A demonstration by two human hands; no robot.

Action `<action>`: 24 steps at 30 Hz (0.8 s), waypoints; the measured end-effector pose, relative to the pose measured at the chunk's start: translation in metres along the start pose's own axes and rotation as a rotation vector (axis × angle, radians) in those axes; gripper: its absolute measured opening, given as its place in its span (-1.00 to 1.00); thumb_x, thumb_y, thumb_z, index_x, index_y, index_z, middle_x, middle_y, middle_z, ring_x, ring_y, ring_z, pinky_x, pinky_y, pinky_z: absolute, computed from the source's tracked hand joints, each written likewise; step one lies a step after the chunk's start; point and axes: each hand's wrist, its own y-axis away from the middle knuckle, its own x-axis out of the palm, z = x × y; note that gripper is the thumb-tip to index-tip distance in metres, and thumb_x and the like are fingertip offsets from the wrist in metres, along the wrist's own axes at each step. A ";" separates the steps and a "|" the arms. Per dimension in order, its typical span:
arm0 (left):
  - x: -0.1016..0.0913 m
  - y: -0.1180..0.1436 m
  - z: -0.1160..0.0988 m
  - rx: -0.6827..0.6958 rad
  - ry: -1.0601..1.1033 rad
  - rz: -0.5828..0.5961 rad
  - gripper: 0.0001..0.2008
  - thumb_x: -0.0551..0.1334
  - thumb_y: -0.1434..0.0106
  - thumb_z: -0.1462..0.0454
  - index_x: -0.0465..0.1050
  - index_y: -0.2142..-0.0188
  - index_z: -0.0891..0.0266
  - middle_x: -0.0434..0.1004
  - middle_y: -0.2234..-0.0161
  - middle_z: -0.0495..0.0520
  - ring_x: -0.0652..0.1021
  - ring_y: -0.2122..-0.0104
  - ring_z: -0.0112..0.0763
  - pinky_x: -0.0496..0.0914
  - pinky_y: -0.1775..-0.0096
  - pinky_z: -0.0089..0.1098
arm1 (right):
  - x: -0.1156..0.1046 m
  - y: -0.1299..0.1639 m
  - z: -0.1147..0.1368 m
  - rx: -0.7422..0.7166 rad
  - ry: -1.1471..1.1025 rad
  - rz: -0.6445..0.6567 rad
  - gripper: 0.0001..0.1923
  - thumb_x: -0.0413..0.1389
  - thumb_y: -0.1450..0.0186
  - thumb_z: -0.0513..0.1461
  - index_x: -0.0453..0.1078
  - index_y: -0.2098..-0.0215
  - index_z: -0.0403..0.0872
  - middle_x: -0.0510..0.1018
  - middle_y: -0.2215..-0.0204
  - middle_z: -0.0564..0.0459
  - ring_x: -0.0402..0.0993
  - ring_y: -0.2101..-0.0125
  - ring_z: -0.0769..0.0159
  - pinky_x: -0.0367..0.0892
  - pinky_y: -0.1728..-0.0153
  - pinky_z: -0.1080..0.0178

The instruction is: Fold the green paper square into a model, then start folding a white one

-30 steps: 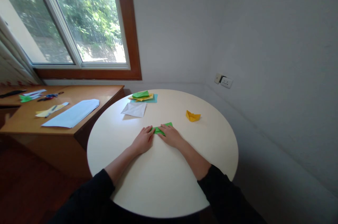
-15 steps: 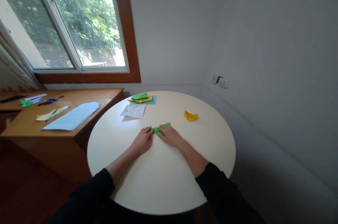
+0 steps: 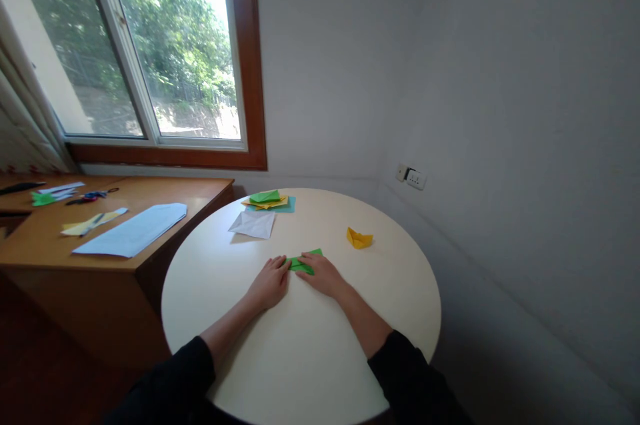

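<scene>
A narrow, folded strip of green paper [image 3: 296,264] lies flat on the round white table [image 3: 300,351]. My left hand [image 3: 271,283] is closed on its left end, fingers together and thumb pressed on the paper. Over the right part rests my right hand [image 3: 323,273], its fingers along the far side and its thumb at the near edge. Both hands partly cover the strip. To the right sits a yellow folded paper boat [image 3: 359,238], apart from my hands.
A white folded paper [image 3: 253,225] lies at the table's far left. Behind it is a stack of green, yellow and blue papers [image 3: 266,199]. On the wooden desk [image 3: 165,228] at left are white sheets [image 3: 133,230], a pen on yellow paper and scissors [image 3: 95,195]. A wall socket [image 3: 416,179] is at right.
The whole scene sits slightly lower in view as my head tilts up. My hands and the green paper keep nearly the same position on the table.
</scene>
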 end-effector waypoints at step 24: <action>-0.027 -0.024 0.013 0.165 0.059 0.150 -0.84 0.18 -0.16 0.31 0.51 0.27 0.21 0.53 0.23 0.12 0.50 0.21 -0.26 0.38 0.14 -0.32 | -0.010 -0.001 0.013 -0.124 0.196 0.050 -0.71 0.09 -0.24 -0.19 0.35 0.07 -0.08 0.48 0.08 -0.10 0.41 0.08 0.15 0.30 0.08 0.12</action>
